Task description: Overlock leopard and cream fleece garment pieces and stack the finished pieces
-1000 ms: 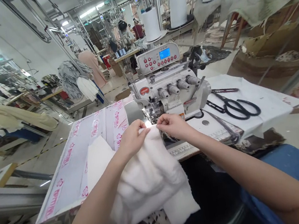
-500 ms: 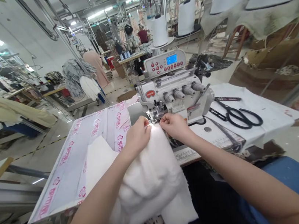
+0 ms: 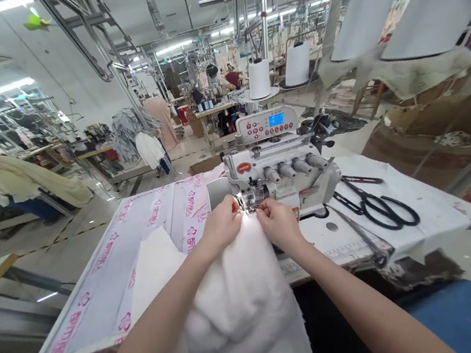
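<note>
A white piece of fabric (image 3: 243,292) stretches from the sewing machine's lit needle area down over the table's front edge. My left hand (image 3: 223,223) pinches its top edge just left of the presser foot. On the other side my right hand (image 3: 280,223) pinches the same edge, close to the right of the foot. Both hands are closed, and the cloth between them lies up against the foot. The serger (image 3: 277,164) has a lit blue display and several grey tension knobs. Exactly where the needle meets the cloth is too bright and small to make out.
Black scissors (image 3: 382,205) and a dark red-and-black tool (image 3: 363,179) lie right of the machine. Plastic sheeting with pink print (image 3: 104,271) covers the table's left side. White thread cones (image 3: 259,79) stand behind the machine. A blue seat (image 3: 469,313) is at lower right.
The view has tilted upward, so the machine and both hands appear lower. Both hands keep their pinch on the fabric beside the foot.
</note>
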A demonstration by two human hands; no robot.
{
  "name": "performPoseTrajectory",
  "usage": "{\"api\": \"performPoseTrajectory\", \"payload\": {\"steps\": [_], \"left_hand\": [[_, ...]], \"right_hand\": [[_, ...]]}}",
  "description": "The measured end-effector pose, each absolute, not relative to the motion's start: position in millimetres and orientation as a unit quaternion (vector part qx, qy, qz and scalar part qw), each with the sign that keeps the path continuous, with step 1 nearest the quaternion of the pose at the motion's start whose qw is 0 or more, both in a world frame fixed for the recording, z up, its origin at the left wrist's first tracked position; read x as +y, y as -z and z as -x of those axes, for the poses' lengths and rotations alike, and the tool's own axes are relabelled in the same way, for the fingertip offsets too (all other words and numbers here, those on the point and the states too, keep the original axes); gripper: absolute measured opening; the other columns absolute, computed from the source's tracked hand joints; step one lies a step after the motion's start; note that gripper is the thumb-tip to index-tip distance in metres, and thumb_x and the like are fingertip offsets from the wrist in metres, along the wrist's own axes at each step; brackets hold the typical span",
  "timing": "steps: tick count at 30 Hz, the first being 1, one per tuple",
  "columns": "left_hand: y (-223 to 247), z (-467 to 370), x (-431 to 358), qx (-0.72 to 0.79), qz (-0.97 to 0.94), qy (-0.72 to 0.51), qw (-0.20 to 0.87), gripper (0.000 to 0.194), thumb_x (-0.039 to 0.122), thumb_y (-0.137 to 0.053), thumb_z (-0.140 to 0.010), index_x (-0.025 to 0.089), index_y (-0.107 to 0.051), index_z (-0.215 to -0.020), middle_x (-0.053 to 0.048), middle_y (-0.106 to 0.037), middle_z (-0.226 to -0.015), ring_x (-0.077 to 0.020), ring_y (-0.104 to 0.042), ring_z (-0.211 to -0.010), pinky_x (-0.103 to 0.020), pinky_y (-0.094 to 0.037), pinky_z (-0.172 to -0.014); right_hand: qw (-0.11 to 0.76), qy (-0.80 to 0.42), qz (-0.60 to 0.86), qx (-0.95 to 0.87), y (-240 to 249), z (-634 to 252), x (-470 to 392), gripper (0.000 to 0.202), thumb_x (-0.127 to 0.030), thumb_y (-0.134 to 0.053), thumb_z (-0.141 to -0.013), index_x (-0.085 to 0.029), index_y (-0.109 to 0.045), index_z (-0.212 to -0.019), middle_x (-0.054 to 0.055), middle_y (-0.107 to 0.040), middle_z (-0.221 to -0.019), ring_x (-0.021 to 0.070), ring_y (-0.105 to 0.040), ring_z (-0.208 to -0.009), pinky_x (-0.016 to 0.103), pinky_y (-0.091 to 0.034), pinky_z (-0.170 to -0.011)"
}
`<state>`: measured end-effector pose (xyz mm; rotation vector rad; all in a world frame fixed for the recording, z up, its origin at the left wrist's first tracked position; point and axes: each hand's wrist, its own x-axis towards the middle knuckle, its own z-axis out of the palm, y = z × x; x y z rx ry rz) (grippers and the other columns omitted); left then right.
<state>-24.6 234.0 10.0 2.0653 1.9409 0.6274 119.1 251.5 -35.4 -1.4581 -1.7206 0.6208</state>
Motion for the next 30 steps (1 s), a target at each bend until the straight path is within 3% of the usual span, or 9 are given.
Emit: {"api": "performPoseTrajectory", "payload": {"steps": [4,9,15,19,24,30], "left_hand": [[-8,26,238,0.659,-0.708,-0.22,0.127,0.003,0.02,-0.045,-0.075,0.021,-0.042,-0.077,0.002,-0.056,-0.074,-0.0141,-0.05,-0.066,-0.026,-0.032,-0.057],[-5,29,239,0.654,-0.713,-0.221,0.122,0.003,0.018,-0.045,-0.075,0.021,-0.044,-0.075,0.003,-0.057,-0.073,-0.014,-0.051,-0.067,-0.026,-0.033,-0.057],[-7,25,227,0.645,-0.74,-0.184,0.057,0.006,0.024,-0.043,-0.083,0.02,-0.047,-0.085,-0.002,-0.057,-0.086,-0.0179,-0.054,-0.078,-0.03,-0.038,-0.067],[-7,19,214,0.664,-0.735,-0.137,-0.007,0.012,0.022,-0.036,-0.087,0.017,-0.046,-0.083,-0.006,-0.053,-0.086,-0.0211,-0.052,-0.083,-0.033,-0.039,-0.073],[-7,18,216,0.666,-0.73,-0.15,0.021,0.011,0.022,-0.037,-0.086,0.019,-0.042,-0.077,-0.003,-0.052,-0.081,-0.0186,-0.052,-0.074,-0.032,-0.038,-0.067],[-4,24,238,0.664,-0.731,-0.157,0.02,0.012,0.021,-0.037,-0.084,0.02,-0.038,-0.072,-0.003,-0.052,-0.078,-0.0183,-0.051,-0.071,-0.031,-0.038,-0.063]], "right_hand": [[0.393,-0.244,0.57,-0.68,40,-121,245,0.013,-0.025,-0.041,-0.082,-0.019,-0.051,-0.078,0.001,-0.055,-0.062,0.0159,-0.049,-0.059,0.026,-0.03,-0.056],[0.499,-0.39,0.416,-0.652,74,-141,214,0.017,-0.036,-0.046,-0.084,-0.019,-0.05,-0.086,0.002,-0.056,-0.08,0.0148,-0.052,-0.072,0.025,-0.04,-0.067],[0.345,-0.549,0.314,-0.694,94,-160,162,0.026,-0.04,-0.053,-0.081,-0.016,-0.062,-0.075,0.004,-0.059,-0.08,0.0189,-0.054,-0.079,0.028,-0.041,-0.071],[0.335,-0.574,0.302,-0.684,88,-171,148,0.027,-0.039,-0.056,-0.08,-0.015,-0.062,-0.069,0.004,-0.058,-0.077,0.0187,-0.053,-0.078,0.028,-0.04,-0.072],[0.339,-0.612,0.302,-0.647,96,-180,143,0.035,-0.042,-0.057,-0.079,-0.014,-0.056,-0.059,0.003,-0.054,-0.07,0.0158,-0.05,-0.069,0.027,-0.038,-0.065],[0.359,-0.561,0.336,-0.667,100,-175,148,0.04,-0.043,-0.057,-0.078,-0.016,-0.044,-0.051,0.0,-0.043,-0.065,0.0135,-0.044,-0.065,0.026,-0.034,-0.06]]}}
